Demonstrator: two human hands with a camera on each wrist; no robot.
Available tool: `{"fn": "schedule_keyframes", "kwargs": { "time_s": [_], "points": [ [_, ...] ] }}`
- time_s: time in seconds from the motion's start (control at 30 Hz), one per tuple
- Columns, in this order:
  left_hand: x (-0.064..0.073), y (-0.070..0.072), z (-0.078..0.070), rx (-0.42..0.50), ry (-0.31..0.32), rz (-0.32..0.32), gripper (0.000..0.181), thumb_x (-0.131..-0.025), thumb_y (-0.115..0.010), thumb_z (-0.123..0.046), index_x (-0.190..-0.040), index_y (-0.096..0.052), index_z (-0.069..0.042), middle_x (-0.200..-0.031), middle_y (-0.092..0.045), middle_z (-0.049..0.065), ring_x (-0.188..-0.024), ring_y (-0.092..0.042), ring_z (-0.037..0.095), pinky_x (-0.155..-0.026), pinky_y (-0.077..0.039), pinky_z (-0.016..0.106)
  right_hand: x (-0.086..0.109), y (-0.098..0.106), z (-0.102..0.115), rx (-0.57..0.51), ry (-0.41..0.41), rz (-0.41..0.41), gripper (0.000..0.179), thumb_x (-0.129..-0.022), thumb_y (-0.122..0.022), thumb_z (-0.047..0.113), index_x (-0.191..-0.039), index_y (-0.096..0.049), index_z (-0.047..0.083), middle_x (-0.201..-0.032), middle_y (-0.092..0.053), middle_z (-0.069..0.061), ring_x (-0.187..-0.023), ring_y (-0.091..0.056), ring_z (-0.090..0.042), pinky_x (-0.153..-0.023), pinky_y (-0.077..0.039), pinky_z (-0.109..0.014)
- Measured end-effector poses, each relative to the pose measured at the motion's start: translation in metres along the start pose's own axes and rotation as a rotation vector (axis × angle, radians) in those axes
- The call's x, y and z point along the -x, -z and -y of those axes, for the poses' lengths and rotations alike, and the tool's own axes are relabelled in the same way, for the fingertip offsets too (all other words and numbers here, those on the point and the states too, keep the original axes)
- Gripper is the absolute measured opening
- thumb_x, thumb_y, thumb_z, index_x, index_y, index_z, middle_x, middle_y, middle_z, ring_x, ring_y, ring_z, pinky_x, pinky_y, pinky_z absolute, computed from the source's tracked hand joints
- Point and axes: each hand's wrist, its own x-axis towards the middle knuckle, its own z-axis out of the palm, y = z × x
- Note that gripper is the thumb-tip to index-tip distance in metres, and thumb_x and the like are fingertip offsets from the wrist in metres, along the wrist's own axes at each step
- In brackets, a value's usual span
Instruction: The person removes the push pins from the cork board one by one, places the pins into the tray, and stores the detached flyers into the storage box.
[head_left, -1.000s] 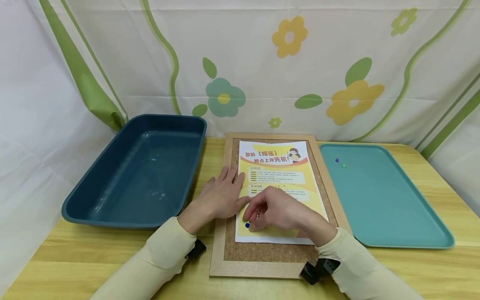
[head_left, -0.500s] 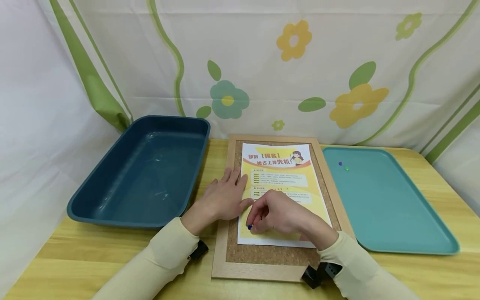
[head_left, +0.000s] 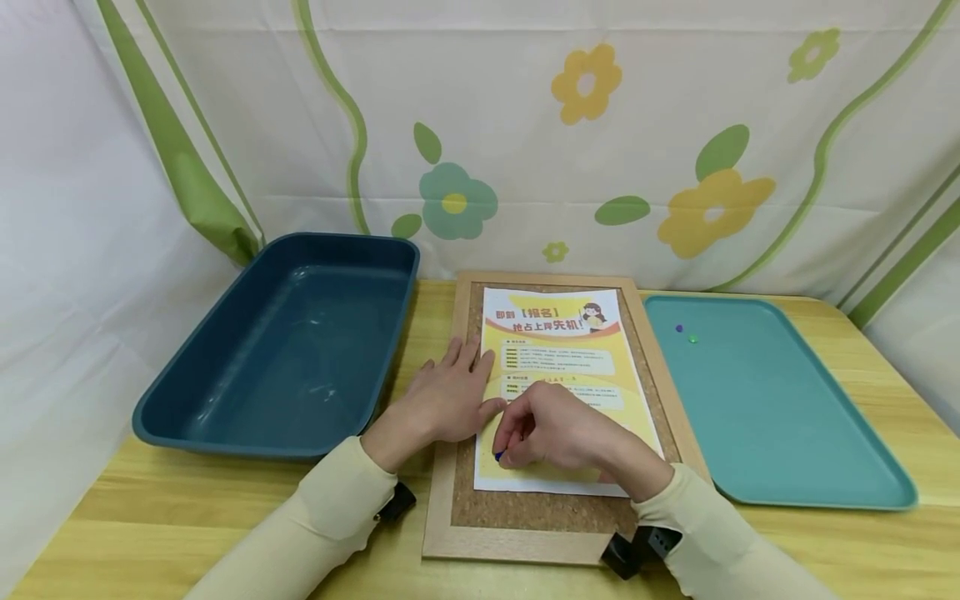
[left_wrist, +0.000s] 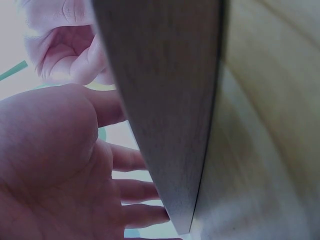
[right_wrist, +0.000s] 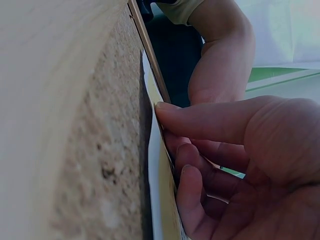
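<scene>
A printed yellow-and-white poster [head_left: 636,408] lies on a wood-framed cork board [head_left: 540,510]. The left hand [head_left: 448,400] rests flat on the board's left frame, its fingers spread and its thumb on the poster's left edge. Over the poster's lower left, the right hand [head_left: 558,427] pinches a small blue pushpin [head_left: 498,456] between thumb and index finger against the paper. Only a bit of the pushpin shows in the head view; the right wrist view hides it. In that view the thumb [right_wrist: 195,119] touches the poster [right_wrist: 159,185], whose edge lifts slightly from the cork.
A deep dark-blue bin [head_left: 277,358] stands left of the board on the wooden table [head_left: 172,517]. To the right lies a teal tray [head_left: 787,408] with a purple pushpin [head_left: 679,328] and a green pushpin [head_left: 693,339]. A flowered curtain [head_left: 525,125] hangs behind.
The right fingers have closed in on the blue pushpin, which now shows less between them. The left hand stays in place. The whole view has shifted slightly.
</scene>
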Motion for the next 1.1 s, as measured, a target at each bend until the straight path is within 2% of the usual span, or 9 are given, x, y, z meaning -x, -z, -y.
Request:
{"fn": "schedule_keyframes", "kwargs": {
  "time_s": [0.2, 0.77, 1.1],
  "points": [
    [-0.0005, -0.0008, -0.0004, 0.002, 0.002, 0.001, 0.076, -0.109, -0.052, -0.053, -0.169, -0.031, -0.012, -0.179, -0.013, 0.016, -0.167, -0.014, 0.038, -0.125, -0.034, 0.065, 0.0012, -0.0008, 0.0005, 0.013, -0.001, -0.009, 0.016, -0.086, -0.083, 0.003, -0.078, -0.079, 0.017, -0.069, -0.068, 0.006, -0.068, -0.059, -0.009, -0.064, -0.049, -0.025],
    [-0.0014, 0.0021, 0.0004, 0.013, -0.007, 0.0, 0.076, -0.11, -0.051, -0.052, -0.17, -0.028, -0.011, -0.18, -0.01, 0.018, -0.167, -0.012, 0.038, -0.125, -0.033, 0.065, -0.0002, 0.0013, 0.0013, 0.035, 0.027, 0.0, 0.025, -0.085, -0.07, -0.004, -0.078, -0.079, 0.018, -0.067, -0.066, 0.008, -0.064, -0.053, -0.008, -0.063, -0.045, -0.023],
    [0.0007, -0.0003, 0.0005, 0.012, -0.021, -0.012, 0.075, -0.11, -0.052, -0.05, -0.169, -0.03, -0.01, -0.179, -0.013, 0.019, -0.166, -0.015, 0.04, -0.123, -0.036, 0.066, 0.0004, -0.0008, 0.001, 0.037, 0.022, -0.001, 0.025, -0.084, -0.07, -0.004, -0.078, -0.079, 0.019, -0.068, -0.065, 0.009, -0.064, -0.052, -0.008, -0.064, -0.043, -0.022]
  ]
}}
